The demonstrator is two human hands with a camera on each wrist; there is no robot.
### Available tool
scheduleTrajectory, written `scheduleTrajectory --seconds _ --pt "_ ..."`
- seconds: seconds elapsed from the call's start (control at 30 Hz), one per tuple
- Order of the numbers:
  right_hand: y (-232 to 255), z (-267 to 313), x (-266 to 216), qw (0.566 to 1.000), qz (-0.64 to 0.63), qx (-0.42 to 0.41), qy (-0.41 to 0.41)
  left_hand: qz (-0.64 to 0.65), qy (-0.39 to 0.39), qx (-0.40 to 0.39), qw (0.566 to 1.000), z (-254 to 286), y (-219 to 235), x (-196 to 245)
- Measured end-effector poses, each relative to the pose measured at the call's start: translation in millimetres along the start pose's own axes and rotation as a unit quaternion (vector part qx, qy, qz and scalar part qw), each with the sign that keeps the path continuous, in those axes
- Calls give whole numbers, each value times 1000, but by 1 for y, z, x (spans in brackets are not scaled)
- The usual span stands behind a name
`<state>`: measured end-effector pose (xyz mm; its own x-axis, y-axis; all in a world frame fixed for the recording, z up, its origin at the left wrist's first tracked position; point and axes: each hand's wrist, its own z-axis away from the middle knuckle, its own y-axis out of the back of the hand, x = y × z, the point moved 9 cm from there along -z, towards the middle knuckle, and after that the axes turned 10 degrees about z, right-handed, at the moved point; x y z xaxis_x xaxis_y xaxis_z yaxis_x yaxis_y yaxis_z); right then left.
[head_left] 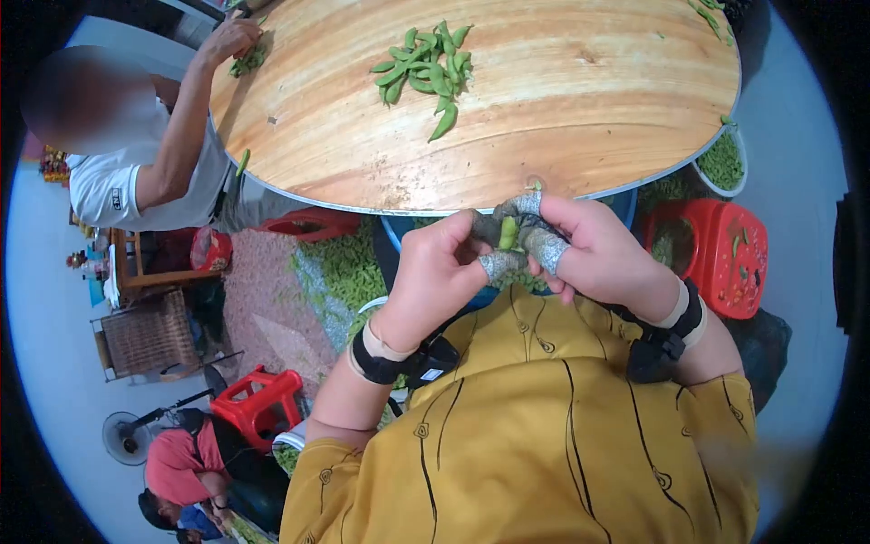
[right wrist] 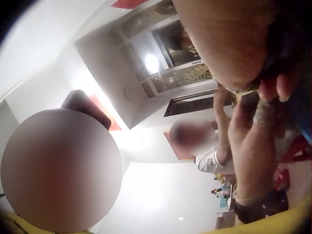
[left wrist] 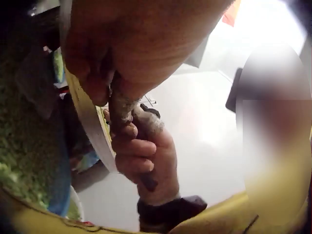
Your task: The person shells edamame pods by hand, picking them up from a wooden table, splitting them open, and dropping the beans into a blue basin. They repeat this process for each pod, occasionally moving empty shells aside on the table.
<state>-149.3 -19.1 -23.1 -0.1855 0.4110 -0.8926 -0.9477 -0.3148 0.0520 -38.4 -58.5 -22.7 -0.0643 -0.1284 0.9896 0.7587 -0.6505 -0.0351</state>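
A green soybean pod (head_left: 507,232) stands between my two hands, just past the near edge of the table. My left hand (head_left: 433,272) pinches it from one side with wrapped thumb and forefinger. From the other side my right hand (head_left: 603,249) grips it, its thumb and forefinger bound in grey, worn tape. In the left wrist view the right hand (left wrist: 146,156) meets the left hand (left wrist: 146,44) at the fingertips, and the pod is hidden. The right wrist view shows the left hand (right wrist: 253,151) below the right palm. A blue tub (head_left: 391,231) sits under the hands.
Several pods (head_left: 426,63) are heaped on the round wooden table (head_left: 580,118). At the left, another person (head_left: 154,172) reaches onto it. A red stool (head_left: 734,258) and a white bucket of green pieces (head_left: 722,163) stand at right. More green pods (head_left: 344,272) cover the floor.
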Motion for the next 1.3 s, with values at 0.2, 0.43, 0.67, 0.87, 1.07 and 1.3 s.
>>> scheduleTrajectory --seconds 0.2,0.43,0.67,0.87,1.07,1.3 --pt "2 -4 1 999 38 26 22 -409 -147 50 899 7 -5 22" --pt "3 -9 10 998 24 57 24 -370 -189 86 905 7 -9 27" --pt "0 -14 19 997 2 50 59 236 103 39 965 3 2 -35" --pt "-1 -9 5 954 164 113 225 296 165 26 941 12 2 -51" --pt "-10 2 -10 836 390 157 353 305 179 46 934 4 -2 -67" --pt "-17 -7 7 825 453 134 310 478 312 41 820 8 -22 -114"
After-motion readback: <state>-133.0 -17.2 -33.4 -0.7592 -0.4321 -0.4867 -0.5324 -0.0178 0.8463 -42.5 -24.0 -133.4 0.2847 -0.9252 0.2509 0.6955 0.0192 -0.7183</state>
